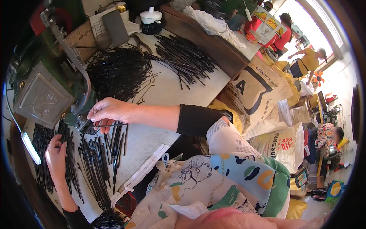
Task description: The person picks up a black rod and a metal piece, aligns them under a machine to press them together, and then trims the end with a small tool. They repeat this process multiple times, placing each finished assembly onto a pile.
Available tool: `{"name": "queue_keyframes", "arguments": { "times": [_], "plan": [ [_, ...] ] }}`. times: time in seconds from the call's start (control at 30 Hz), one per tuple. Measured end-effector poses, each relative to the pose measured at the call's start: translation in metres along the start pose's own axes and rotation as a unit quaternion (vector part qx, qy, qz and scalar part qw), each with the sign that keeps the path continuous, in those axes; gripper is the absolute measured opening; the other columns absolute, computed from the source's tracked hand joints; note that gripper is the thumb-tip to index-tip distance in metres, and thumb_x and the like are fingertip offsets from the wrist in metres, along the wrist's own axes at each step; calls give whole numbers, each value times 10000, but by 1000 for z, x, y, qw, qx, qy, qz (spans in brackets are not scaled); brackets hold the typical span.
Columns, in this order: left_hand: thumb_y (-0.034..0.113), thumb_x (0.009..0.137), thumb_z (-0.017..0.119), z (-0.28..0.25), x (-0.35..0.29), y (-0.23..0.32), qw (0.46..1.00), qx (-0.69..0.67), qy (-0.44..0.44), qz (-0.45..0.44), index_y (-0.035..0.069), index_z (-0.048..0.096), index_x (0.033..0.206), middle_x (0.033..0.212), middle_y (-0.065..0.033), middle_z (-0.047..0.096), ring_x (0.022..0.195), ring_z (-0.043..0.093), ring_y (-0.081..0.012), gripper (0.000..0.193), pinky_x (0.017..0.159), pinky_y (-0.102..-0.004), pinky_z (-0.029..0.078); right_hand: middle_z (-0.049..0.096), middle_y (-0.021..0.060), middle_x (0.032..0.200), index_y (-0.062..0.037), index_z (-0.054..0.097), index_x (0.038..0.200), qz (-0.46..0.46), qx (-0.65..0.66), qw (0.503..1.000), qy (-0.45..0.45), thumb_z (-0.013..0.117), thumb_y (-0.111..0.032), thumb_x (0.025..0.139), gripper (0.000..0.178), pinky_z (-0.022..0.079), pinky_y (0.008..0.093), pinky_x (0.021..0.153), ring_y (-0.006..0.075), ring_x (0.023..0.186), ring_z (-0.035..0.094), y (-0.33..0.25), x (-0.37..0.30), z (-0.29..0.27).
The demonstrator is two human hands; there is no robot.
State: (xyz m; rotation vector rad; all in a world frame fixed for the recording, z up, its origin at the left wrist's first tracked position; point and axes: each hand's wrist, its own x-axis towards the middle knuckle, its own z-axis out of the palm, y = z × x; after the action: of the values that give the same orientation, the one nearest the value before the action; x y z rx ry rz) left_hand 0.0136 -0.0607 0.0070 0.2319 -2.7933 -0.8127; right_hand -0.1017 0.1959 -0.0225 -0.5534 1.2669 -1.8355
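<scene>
My right hand (108,113) pinches a thin black rod (110,125) at the metal working head (81,120) of a green machine (47,95). The rod lies roughly level, and its end near the machine is hidden by my fingers. My left hand (56,158) rests on a pile of similar black rods (42,156) at the left, its fingers slightly apart and touching them. More straight rods (95,164) lie in a loose bundle between my hands and my body. Beyond my right forearm are a tangled heap of bent black rods (118,72) and another bundle (187,57).
Pliers (142,44) and a lidded white cup (151,17) stand at the table's far side. A lit lamp (30,148) hangs at the left. A wooden board (206,38) edges the table (167,91). Printed sacks (255,91) pile up at the right, with other people farther off.
</scene>
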Motion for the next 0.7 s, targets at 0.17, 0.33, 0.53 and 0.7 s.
{"name": "queue_keyframes", "arguments": {
  "times": [0.17,0.33,0.53,0.7],
  "plan": [
    [30,822,586,20,4,16,984,-165,-27,-52,18,565,1080,701,20,461,502,409,-16,258,407,-182,304,584,150,791,82,534,998,-5,-32,999,-14,563,-114,832,259,520,265,491,184,560,616,3,6,-3],
    [89,842,585,41,11,31,965,-257,-4,-53,1,568,1079,764,1,521,477,405,-22,254,390,-168,289,602,130,735,64,554,975,-13,-58,997,-43,563,-115,832,230,491,250,462,159,530,599,0,3,-4],
    [151,833,603,45,10,59,956,-272,51,-93,-6,595,1071,705,-5,556,440,374,-29,285,390,-183,258,622,128,751,62,572,995,-31,-144,986,-82,551,-133,823,261,477,249,471,143,536,592,0,4,-1],
    [180,825,590,44,5,69,931,-348,46,-103,-17,611,1026,686,-31,562,433,440,-63,282,387,-209,303,610,133,765,65,548,1082,-20,-227,968,-104,551,-159,847,325,430,213,450,103,506,545,-12,-1,4]
  ]
}}
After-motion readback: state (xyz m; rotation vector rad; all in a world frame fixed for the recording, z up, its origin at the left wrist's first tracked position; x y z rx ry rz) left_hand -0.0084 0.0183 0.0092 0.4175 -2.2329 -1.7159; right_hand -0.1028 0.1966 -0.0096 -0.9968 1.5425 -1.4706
